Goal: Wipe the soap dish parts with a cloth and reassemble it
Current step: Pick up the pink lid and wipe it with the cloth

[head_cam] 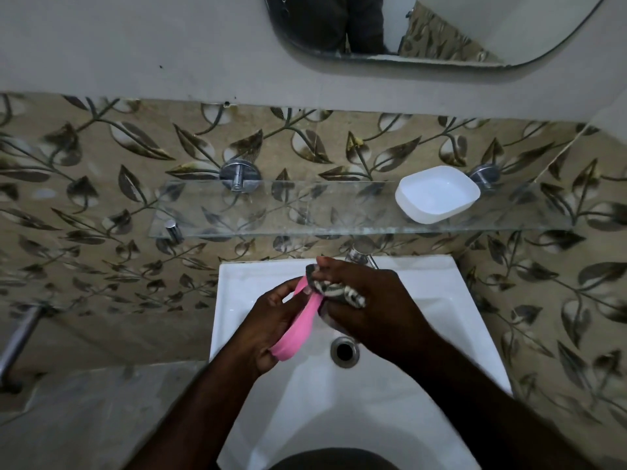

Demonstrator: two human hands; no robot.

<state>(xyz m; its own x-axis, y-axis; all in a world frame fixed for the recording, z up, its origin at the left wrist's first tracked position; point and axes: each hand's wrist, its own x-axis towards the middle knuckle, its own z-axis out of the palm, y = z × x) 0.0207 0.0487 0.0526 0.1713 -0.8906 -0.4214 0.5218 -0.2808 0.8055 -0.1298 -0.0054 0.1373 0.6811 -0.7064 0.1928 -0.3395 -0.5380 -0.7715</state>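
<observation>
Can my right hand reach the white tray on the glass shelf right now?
Probably, once freed: the right hand grips the cloth against the pink part, but nothing stands between it and the white tray on the glass shelf.

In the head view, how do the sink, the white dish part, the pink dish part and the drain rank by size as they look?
1. sink
2. white dish part and pink dish part: unsure, since the pink one is nearer, edge-on and partly covered
3. drain, smallest
</observation>
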